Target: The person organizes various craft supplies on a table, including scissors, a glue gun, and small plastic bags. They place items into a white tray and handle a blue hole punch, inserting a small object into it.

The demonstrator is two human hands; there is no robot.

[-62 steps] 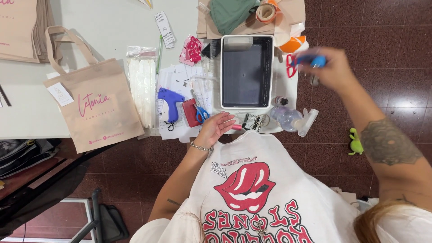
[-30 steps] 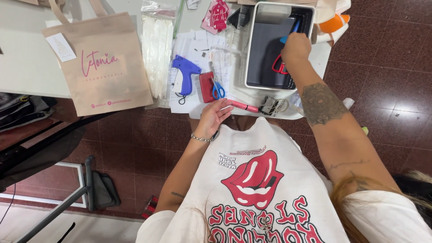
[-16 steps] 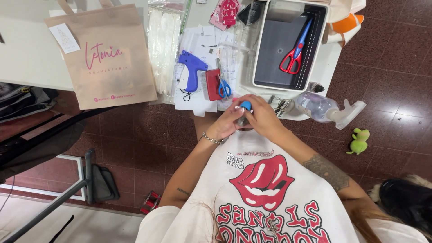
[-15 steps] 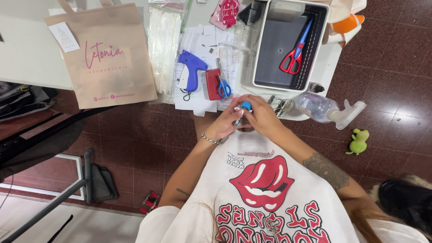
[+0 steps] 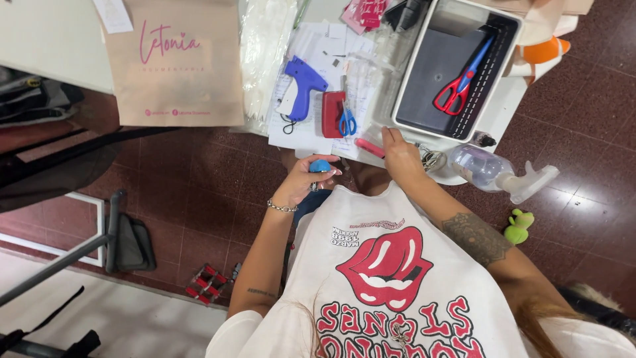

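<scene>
A person works at the edge of a cluttered white surface, seen from the head camera.

The left hand curls around a small blue object, pinching it just below the surface edge. The right hand rests flat, fingers together, beside a pink pen. Red-and-blue scissors lie in a grey tray; a blue tagging gun and a paper bag sit nearby.
</scene>
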